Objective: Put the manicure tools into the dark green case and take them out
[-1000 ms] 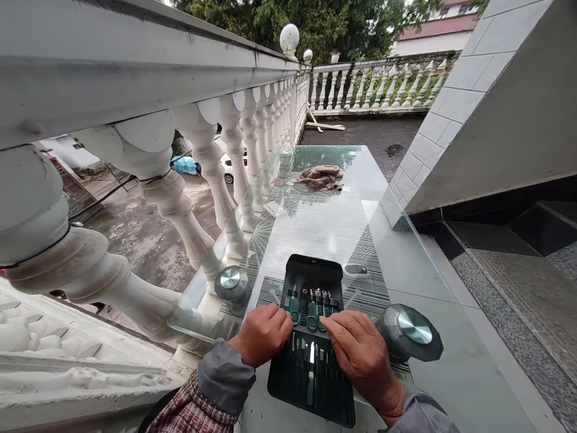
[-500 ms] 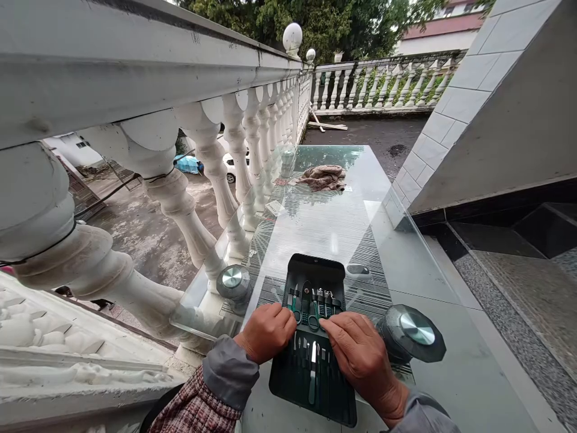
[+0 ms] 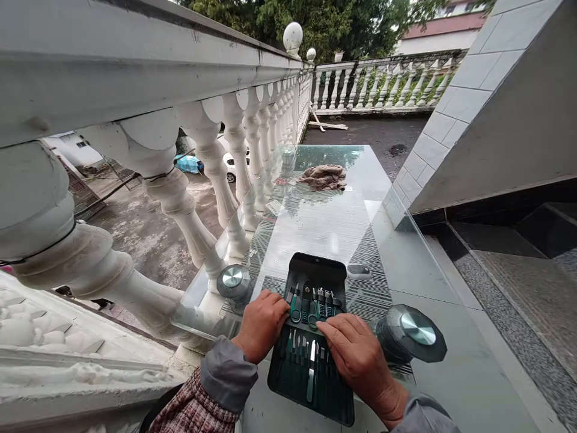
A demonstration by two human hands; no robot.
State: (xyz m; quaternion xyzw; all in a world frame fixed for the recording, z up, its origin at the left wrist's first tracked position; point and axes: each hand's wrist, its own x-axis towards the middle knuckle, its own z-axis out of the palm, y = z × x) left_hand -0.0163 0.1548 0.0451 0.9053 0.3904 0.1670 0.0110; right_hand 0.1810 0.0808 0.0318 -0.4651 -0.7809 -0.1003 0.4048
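An opened dark case (image 3: 331, 404) lies on the glass table (image 3: 315, 225), several small metal tools in its two halves. Green-handled scissors (image 3: 295, 307) and a second green-ringed tool (image 3: 314, 316) sit in the upper half, and a long silver tool (image 3: 311, 373) in the lower. At the case's left edge is my left hand (image 3: 262, 325), fingers curled together; what its fingertips hold, if anything, is hidden. My right hand (image 3: 360, 364) reaches over the right edge, thumb and fingers pressed together beside the ring of the second tool. Its grip is unclear.
Round metal-topped table supports show left (image 3: 234, 282) and right (image 3: 408, 334) of the case. A small dark oval object (image 3: 358, 270) lies beyond it. A crumpled brown cloth (image 3: 323, 178) rests at the far end. A white balustrade (image 3: 198, 225) runs along the left.
My left hand has moved slightly up and to the left, uncovering more of the scissors and the small tools. My right hand has shifted a little to the left.
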